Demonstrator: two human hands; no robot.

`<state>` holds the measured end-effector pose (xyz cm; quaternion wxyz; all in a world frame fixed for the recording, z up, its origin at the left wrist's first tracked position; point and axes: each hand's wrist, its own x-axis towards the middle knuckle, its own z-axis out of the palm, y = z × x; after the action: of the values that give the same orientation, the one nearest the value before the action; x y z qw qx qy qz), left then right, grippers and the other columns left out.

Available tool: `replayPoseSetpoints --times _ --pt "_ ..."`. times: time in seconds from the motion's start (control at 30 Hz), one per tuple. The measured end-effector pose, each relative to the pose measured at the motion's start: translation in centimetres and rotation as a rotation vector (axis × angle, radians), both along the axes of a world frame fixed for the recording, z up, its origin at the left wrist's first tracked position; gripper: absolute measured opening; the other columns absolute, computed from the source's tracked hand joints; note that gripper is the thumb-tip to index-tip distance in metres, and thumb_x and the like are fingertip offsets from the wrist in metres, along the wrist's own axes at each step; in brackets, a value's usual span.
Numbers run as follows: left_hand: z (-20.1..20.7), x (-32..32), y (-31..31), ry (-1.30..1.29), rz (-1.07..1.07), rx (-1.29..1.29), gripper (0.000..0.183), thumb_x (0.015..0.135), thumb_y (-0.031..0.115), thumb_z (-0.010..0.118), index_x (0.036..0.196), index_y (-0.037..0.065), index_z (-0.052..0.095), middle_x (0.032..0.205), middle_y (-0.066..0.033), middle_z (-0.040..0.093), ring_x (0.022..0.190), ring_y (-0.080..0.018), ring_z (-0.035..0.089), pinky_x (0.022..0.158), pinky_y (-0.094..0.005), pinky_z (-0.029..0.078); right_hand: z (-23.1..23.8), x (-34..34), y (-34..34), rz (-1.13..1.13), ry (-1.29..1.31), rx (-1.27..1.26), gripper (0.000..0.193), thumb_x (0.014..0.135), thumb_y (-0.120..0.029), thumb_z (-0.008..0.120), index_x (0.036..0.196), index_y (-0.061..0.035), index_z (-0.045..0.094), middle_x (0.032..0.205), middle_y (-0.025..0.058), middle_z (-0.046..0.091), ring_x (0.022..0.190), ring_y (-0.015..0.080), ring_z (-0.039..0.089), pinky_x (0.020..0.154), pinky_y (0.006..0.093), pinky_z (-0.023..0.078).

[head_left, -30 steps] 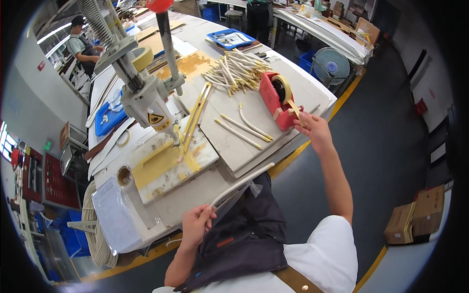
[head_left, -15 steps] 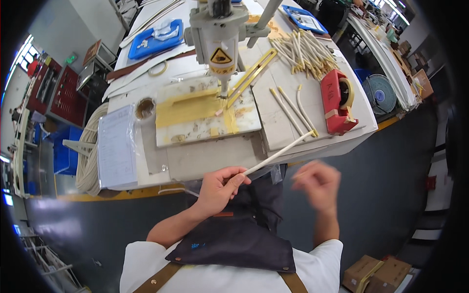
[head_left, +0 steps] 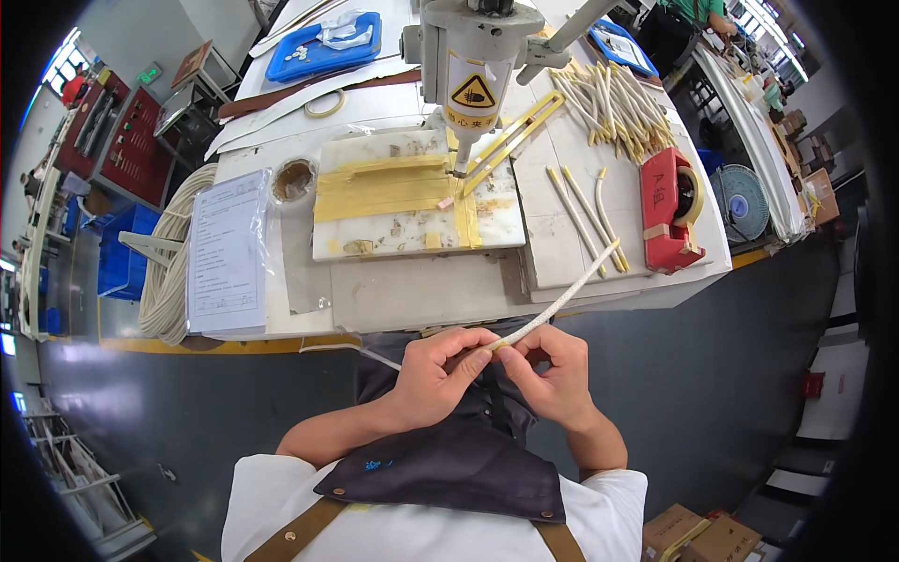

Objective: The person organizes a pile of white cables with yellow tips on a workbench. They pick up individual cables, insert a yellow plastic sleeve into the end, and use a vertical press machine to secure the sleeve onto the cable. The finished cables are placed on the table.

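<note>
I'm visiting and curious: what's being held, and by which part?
A white cord, gripped by the left hand and right hand close together, well back from its yellow-tipped upper end.

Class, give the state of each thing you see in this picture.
Pale cord, held slantwise, far tip yellow
Left hand, pinching the cord
Right hand, pinching the same cord
Red tape dispenser, loaded with a roll
Three cord pieces, lying side by side
Cord heap, loosely piled
Blue tray, holding small white pieces
Printed sheet, under clear plastic
</note>
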<state>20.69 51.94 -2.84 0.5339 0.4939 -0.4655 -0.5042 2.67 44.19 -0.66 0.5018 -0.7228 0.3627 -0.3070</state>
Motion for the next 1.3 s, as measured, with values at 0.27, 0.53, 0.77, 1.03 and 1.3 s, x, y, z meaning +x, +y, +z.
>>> replayPoseSetpoints --times 0.27,0.53,0.77,1.03,1.3 --pt "-0.4 1.4 -0.9 0.468 -0.188 0.294 0.019 0.097 0.017 0.069 0.106 0.000 0.067 0.086 -0.0018 0.066 0.068 -0.0040 0.057 0.059 -0.0194 0.045 1.2 -0.5 -1.0 0.122 0.018 -0.339 0.016 0.079 -0.006 0.081 0.085 -0.0018 0.067 0.098 0.0115 0.071 0.066 0.0162 0.071 0.057 0.0257 0.054" --pt "0.9 -1.6 -0.2 -0.559 0.245 -0.584 0.028 0.085 0.015 0.080 0.107 0.003 0.065 0.078 -0.0075 0.066 0.057 -0.0148 0.060 0.048 -0.0262 0.048 1.8 -1.0 -2.1 0.144 0.027 -0.550 0.023 0.067 -0.001 0.082 0.084 -0.0044 0.067 0.104 0.0138 0.072 0.070 0.0222 0.072 0.061 0.0283 0.056" --pt "0.7 -1.8 0.2 -0.471 0.212 -0.456 0.022 0.089 0.010 0.075 0.105 0.003 0.063 0.074 -0.0068 0.065 0.057 -0.0193 0.060 0.051 -0.0307 0.049 -0.7 -1.2 -1.7 0.045 -0.104 -0.469 0.017 0.072 0.006 0.078 0.085 -0.0020 0.071 0.087 0.0131 0.075 0.070 0.0206 0.073 0.062 0.0271 0.056" --pt "2.7 -0.7 1.0 0.079 -0.186 0.116 0.024 0.102 0.020 0.060 0.099 -0.003 0.066 0.067 -0.0020 0.062 0.050 -0.0069 0.051 0.047 -0.0221 0.040 -3.0 -1.0 -1.5 0.068 -0.327 -0.295 0.015 0.085 0.006 0.072 0.100 0.0038 0.070 0.080 0.0156 0.072 0.067 0.0208 0.071 0.060 0.0285 0.057" --pt "1.5 0.6 -0.6 0.813 -0.559 0.617 0.025 0.103 0.021 0.059 0.099 -0.003 0.067 0.069 -0.0036 0.062 0.047 -0.0052 0.047 0.045 -0.0212 0.039 -4.2 0.7 -0.1 -0.015 -0.758 -0.110 0.050 0.085 0.007 0.068 0.133 0.0040 0.055 0.099 0.0226 0.072 0.089 0.0288 0.072 0.078 0.0389 0.059"
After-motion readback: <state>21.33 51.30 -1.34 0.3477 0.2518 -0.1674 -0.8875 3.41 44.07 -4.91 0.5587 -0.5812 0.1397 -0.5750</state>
